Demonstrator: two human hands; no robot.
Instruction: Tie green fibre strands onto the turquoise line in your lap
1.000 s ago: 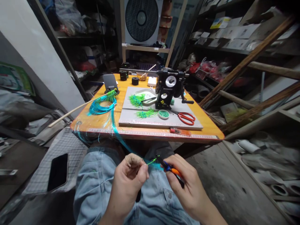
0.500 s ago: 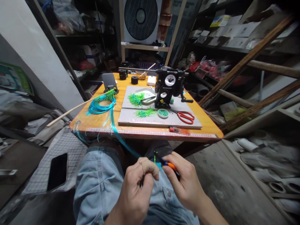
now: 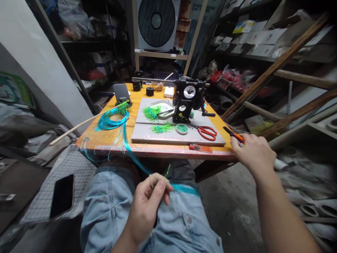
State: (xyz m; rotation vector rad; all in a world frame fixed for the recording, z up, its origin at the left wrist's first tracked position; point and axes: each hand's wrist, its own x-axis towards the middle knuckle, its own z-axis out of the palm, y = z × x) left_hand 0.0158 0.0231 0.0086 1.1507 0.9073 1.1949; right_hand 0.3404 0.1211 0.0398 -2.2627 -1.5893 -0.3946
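My left hand [image 3: 147, 203] is closed above my lap, its index finger wrapped in pale tape. A bundle of thin blue strands [image 3: 185, 189] passes through it, hanging out to the right over the jeans. A short bright green strand [image 3: 167, 171] pokes up from the fingers. Off at the table's right corner, my right hand [image 3: 254, 154] grips pliers with orange and blue handles [image 3: 238, 137], dark jaws pointing up and left. On the table, the strands lead to a blue coil [image 3: 113, 119] at the left.
A grey board [image 3: 179, 139] carries green-blue tufts [image 3: 151, 113], a dish of green beads [image 3: 182, 129], red-handled scissors [image 3: 207, 133] and a black hand-cranked machine [image 3: 188, 100]. An orange-red tool [image 3: 200, 148] lies along the front edge. A wooden stick [image 3: 79, 127] overhangs the left edge.
My right hand has carried the pliers from beside my left hand up and right to the table corner. My left hand has shifted slightly left, still holding the strands.
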